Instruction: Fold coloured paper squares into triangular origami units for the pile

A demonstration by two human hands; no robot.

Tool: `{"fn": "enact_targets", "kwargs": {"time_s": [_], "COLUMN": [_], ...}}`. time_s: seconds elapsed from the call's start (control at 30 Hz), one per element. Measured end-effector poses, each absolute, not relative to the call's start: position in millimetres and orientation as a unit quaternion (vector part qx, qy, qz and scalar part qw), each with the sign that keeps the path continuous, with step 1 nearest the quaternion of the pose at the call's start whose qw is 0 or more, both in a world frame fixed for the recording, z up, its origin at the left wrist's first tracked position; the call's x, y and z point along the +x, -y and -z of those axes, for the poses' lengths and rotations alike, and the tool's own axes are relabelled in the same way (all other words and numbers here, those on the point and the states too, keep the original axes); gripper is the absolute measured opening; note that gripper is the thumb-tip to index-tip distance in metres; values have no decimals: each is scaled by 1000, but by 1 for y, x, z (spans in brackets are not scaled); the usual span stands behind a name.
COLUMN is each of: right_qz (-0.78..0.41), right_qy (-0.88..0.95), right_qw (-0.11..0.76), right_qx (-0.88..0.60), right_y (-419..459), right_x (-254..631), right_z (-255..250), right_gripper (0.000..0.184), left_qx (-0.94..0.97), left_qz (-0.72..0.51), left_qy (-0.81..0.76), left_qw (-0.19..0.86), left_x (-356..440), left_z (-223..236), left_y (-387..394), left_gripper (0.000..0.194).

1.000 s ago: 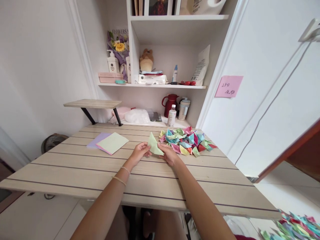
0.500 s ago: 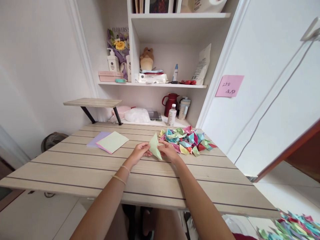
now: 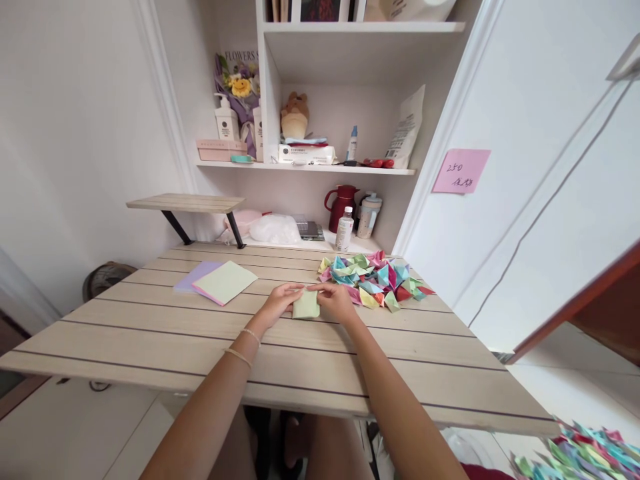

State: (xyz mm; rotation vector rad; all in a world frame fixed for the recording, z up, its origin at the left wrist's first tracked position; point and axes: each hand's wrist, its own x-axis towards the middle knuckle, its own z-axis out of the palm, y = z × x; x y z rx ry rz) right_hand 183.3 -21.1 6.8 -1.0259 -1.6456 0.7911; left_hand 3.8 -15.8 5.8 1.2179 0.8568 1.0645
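A light green folded paper (image 3: 306,305) lies flat on the wooden table (image 3: 150,333), pressed between both of my hands. My left hand (image 3: 280,300) holds its left edge with the fingers on top. My right hand (image 3: 334,300) presses its right edge and top. Just right of my hands sits a pile of several folded coloured paper pieces (image 3: 373,279). To the left lies a stack of flat paper sheets (image 3: 217,282), green on top, pink and purple beneath.
A low wooden riser (image 3: 186,203) stands at the table's back left. Behind it are a red kettle (image 3: 341,205), a small bottle (image 3: 344,231) and a mug (image 3: 369,217). More folded coloured pieces (image 3: 580,457) lie at bottom right. A pink note (image 3: 461,171) sticks to the white door.
The green paper was held up off the table as a pointed shape; now it is folded smaller and pressed flat on the table under both hands.
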Motion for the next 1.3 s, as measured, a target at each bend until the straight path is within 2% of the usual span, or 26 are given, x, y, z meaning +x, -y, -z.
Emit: {"fn": "enact_targets", "kwargs": {"time_s": [0.2, 0.3, 0.53, 0.73, 0.93, 1.13, 1.3], "right_qz": [-480, -510, -420, -358, -361, -343, -399], "right_qy": [679, 658, 615, 613, 588, 570, 545], "right_qw": [419, 426, 520, 569, 581, 605, 611], "right_qx": [-365, -354, -418, -416, -431, -437, -413], "right_y": [26, 27, 21, 19, 11, 11, 14], "right_x": [184, 183, 183, 183, 184, 184, 183], "right_z": [-9, -10, -5, -5, 1, 0, -4], "right_gripper": [22, 22, 37, 35, 37, 38, 40], "left_qx": [511, 527, 526, 526, 488, 478, 477], "left_qz": [-507, -491, -468, -458, -501, -498, -514], "left_qy": [-404, -394, -374, -365, -366, -368, -367], "left_qw": [564, 571, 604, 617, 614, 623, 612], "left_x": [0, 1, 4, 4, 4, 4, 5], "left_z": [0, 0, -9, -8, 1, 1, -4], "left_y": [10, 11, 18, 17, 9, 11, 14], "left_gripper": [49, 44, 39, 46, 31, 31, 30]}}
